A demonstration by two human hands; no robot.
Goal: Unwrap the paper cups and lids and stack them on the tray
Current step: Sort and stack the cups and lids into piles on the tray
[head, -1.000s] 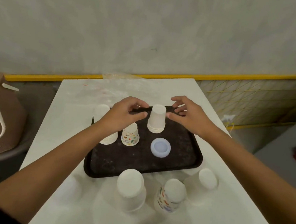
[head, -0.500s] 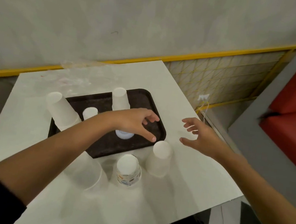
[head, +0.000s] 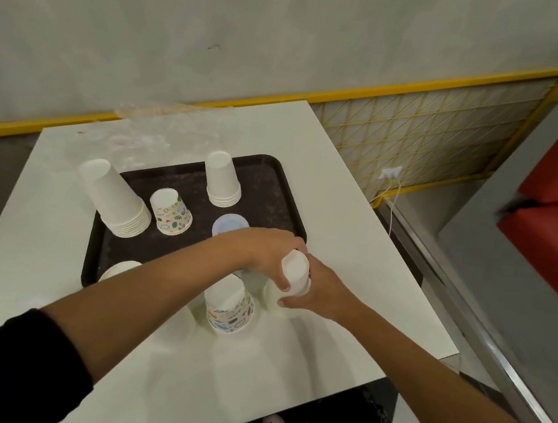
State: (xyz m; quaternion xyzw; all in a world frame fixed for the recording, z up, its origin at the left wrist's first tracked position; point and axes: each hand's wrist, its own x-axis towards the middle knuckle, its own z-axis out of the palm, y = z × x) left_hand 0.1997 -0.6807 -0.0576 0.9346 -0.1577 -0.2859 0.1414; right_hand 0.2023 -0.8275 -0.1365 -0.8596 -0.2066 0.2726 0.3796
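Both hands at work: I am gripping an upturned stack of white cups (head: 294,273) on the table (head: 352,253), just off the near right corner of the tray (head: 263,182). My left hand (head: 262,254) is curling round its top, and my right hand (head: 322,293) is wrapping its lower part. A tall white stack (head: 113,197), a shorter white stack (head: 223,179), a patterned cup (head: 171,213) and a pale lid (head: 228,224) are sitting on the tray. A patterned stack (head: 230,308) is standing beside my left wrist.

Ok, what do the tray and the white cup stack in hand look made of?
The tray: probably hard plastic, dark brown, matte, its surface scuffed and dusty. The white cup stack: apparently paper, plain matte white with no shine.
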